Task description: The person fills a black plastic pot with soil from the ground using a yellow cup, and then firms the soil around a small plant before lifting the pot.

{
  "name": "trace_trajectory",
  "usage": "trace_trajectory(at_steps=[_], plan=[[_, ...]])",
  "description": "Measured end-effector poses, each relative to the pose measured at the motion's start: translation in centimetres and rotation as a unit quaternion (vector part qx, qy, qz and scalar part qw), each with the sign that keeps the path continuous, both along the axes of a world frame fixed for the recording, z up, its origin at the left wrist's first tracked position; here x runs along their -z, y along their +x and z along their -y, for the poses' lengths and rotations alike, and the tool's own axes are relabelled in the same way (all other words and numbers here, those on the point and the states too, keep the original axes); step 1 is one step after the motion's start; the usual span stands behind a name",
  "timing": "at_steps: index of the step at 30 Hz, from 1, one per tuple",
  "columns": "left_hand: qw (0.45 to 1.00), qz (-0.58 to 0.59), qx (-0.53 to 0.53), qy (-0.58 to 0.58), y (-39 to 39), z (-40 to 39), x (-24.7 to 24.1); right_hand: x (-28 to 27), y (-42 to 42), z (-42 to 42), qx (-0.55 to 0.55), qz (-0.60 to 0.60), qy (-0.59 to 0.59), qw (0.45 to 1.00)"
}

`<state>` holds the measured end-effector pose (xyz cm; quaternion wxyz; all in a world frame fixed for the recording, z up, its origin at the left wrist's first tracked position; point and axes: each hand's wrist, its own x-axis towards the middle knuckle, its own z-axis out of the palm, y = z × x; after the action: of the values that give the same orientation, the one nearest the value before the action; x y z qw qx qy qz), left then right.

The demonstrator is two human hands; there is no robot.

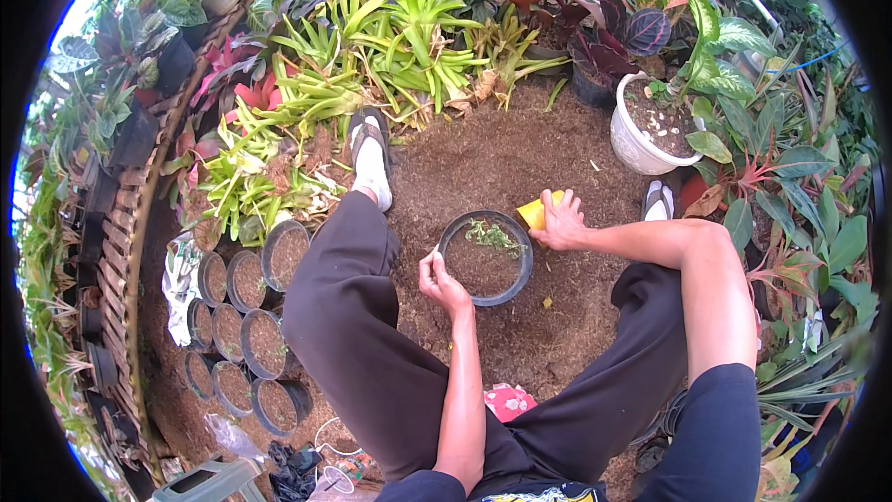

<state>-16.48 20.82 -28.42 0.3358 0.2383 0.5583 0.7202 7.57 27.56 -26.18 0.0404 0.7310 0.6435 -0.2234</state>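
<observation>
A round black plastic pot (498,299) filled with brown soil sits on the ground between my legs. A small, feathery green plant (492,236) lies on its soil towards the far side. My left hand (444,284) grips the pot's left rim between thumb and fingers. Just right of the pot, my right hand (559,224) is around a yellow plastic cup (532,213), which is tilted on its side against the loose brown soil (488,153). The cup's inside is hidden from me.
Several soil-filled black pots (265,343) stand in rows at left. Bright green bromeliads (418,35) line the far side. A white pot (644,148) with a leafy plant stands at right. Slatted fencing (129,237) curves along the left; a plastic stool (212,482) is at lower left.
</observation>
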Motion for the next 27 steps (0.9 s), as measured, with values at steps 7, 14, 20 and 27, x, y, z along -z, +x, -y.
trace_trajectory(at_steps=[7, 14, 20, 27], plan=[[1.0, -0.014, -0.001, 0.007, 0.1, -0.2, 0.2, 1.4, 0.7, -0.3, 0.028, -0.087, -0.109, 0.99], [1.0, -0.003, -0.001, 0.019, -0.1, -0.1, 0.2, -2.6, 6.4, -4.1, 0.103, -0.303, -0.237, 0.917], [1.0, 0.004, -0.005, 0.013, 0.4, -0.1, -0.3, -11.0, 8.8, -5.4, 0.128, -0.387, -0.249, 0.879], [0.998, -0.05, -0.012, -0.022, 0.4, 0.2, -1.1, -18.4, 4.7, -4.1, 0.049, -0.21, -0.122, 0.969]])
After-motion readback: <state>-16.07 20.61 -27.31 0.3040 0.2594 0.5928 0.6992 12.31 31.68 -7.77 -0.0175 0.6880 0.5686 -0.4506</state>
